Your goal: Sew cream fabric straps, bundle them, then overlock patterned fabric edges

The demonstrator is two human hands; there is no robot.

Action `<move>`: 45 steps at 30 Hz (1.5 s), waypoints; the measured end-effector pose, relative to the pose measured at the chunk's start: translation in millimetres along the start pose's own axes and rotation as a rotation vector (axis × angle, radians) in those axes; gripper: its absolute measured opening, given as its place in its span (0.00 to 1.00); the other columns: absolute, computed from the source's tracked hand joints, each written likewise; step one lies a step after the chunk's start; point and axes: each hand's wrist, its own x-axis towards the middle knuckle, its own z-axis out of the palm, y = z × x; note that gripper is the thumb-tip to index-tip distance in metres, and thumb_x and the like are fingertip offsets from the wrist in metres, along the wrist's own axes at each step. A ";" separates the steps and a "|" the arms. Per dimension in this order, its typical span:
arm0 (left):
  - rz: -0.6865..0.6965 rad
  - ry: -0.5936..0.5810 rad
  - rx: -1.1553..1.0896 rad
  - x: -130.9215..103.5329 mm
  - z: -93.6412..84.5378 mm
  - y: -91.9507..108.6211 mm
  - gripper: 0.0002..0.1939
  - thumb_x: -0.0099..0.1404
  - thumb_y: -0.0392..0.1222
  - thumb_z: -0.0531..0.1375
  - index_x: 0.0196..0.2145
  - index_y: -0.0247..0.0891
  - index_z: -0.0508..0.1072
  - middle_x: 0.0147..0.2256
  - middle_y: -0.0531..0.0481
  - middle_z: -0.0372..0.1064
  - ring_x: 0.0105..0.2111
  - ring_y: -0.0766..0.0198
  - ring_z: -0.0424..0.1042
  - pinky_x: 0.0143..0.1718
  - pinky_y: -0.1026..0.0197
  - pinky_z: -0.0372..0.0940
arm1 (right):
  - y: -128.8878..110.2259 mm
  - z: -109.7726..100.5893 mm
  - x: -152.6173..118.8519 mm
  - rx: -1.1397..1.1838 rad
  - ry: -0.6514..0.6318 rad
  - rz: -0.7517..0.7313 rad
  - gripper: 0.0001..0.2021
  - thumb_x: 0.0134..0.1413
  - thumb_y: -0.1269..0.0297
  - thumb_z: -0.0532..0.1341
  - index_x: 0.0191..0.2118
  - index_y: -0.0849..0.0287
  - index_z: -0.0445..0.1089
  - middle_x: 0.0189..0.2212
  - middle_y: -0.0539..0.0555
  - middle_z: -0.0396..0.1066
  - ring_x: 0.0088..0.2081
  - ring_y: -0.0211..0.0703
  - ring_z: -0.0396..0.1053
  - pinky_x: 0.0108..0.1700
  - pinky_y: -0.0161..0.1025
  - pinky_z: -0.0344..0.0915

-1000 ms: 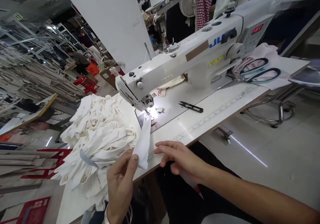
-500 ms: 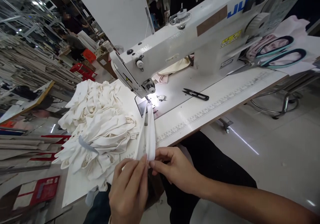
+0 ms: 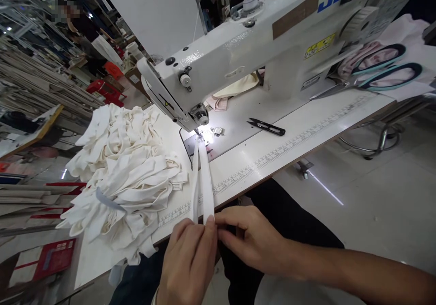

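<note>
The left hand (image 3: 189, 262) pinched the white strip (image 3: 206, 184), which ran from the needle area of the sewing machine (image 3: 235, 57) to the counter's (image 3: 293, 130) front edge. The right hand (image 3: 260, 239) curled alongside, its grip unverifiable. Light, even tension without twist was advisable.

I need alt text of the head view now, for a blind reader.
The left hand holds a white strip running to the needle of a sewing machine; the right hand is at the strip's near end. Cream cloth lies heaped left, snips and scissors right.
</note>
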 end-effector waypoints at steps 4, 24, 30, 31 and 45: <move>0.040 0.001 -0.064 3.9 16.7 4.9 0.13 0.62 0.23 0.59 0.44 0.27 0.71 0.27 0.45 0.70 0.29 0.61 0.70 0.30 0.57 0.68 | 18.7 -30.6 16.7 -0.683 0.110 -0.475 0.09 0.62 0.75 0.54 0.39 0.63 0.72 0.32 0.55 0.72 0.33 0.39 0.68 0.33 0.35 0.68; 0.402 -0.220 0.277 83.1 77.9 -143.6 0.16 0.65 0.22 0.50 0.46 0.27 0.72 0.43 0.42 0.76 0.37 0.59 0.73 0.16 0.64 0.64 | 71.0 -48.8 76.6 -0.432 -0.522 -1.060 0.18 0.39 0.67 0.68 0.13 0.55 0.57 0.22 0.50 0.66 0.20 0.34 0.53 0.18 0.35 0.60; 0.373 -0.220 0.245 82.4 80.0 -139.2 0.16 0.64 0.20 0.51 0.44 0.26 0.73 0.43 0.43 0.76 0.38 0.57 0.74 0.19 0.62 0.68 | 75.3 -54.0 63.6 -0.565 -0.583 -1.022 0.19 0.41 0.64 0.71 0.14 0.56 0.61 0.24 0.51 0.67 0.22 0.35 0.58 0.22 0.35 0.66; 0.371 -0.208 0.237 82.5 81.3 -139.4 0.15 0.63 0.20 0.52 0.43 0.25 0.73 0.42 0.42 0.76 0.37 0.57 0.74 0.20 0.62 0.69 | 74.3 -54.7 65.0 -0.571 -0.588 -1.027 0.18 0.42 0.63 0.71 0.15 0.57 0.62 0.24 0.51 0.67 0.23 0.36 0.60 0.22 0.34 0.67; 0.227 -0.189 0.075 69.5 86.1 -141.0 0.11 0.64 0.24 0.56 0.43 0.26 0.73 0.43 0.41 0.75 0.41 0.55 0.70 0.34 0.56 0.72 | 65.2 -61.1 74.9 -0.554 -0.707 -0.928 0.16 0.53 0.64 0.65 0.17 0.56 0.65 0.28 0.52 0.71 0.20 0.33 0.60 0.22 0.31 0.67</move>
